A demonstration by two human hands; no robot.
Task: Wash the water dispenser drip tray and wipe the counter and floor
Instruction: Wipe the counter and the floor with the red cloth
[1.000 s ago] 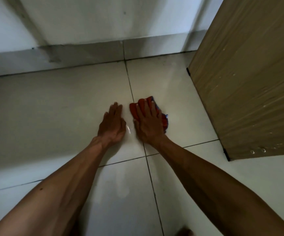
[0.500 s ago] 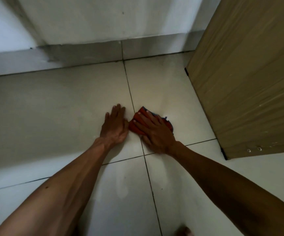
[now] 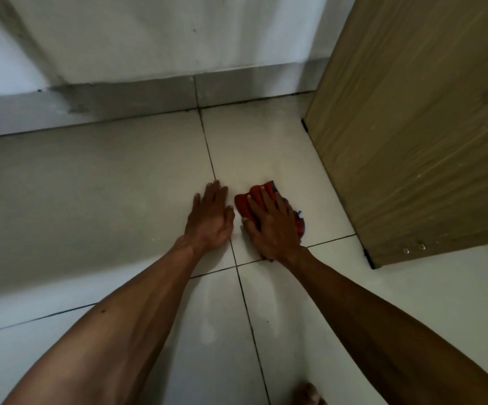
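Note:
A red cloth with blue trim (image 3: 241,203) lies on the pale floor tiles (image 3: 105,200). My right hand (image 3: 269,226) presses flat on top of it, fingers spread and straight, covering most of the cloth. My left hand (image 3: 210,219) rests flat on the bare tile just left of the cloth, fingers straight and together, close beside the right hand. Faint wet streaks show on the tile nearer me. No drip tray or counter is in view.
A wooden cabinet side (image 3: 427,127) stands at the right, its bottom edge close to the cloth. A white wall with a grey skirting (image 3: 120,97) runs along the far side. A toe (image 3: 307,393) shows at the bottom edge.
My right hand has swung the cloth back so the fingers point away from me, after sliding it left towards the left hand. The left hand has stayed planted on the tile.

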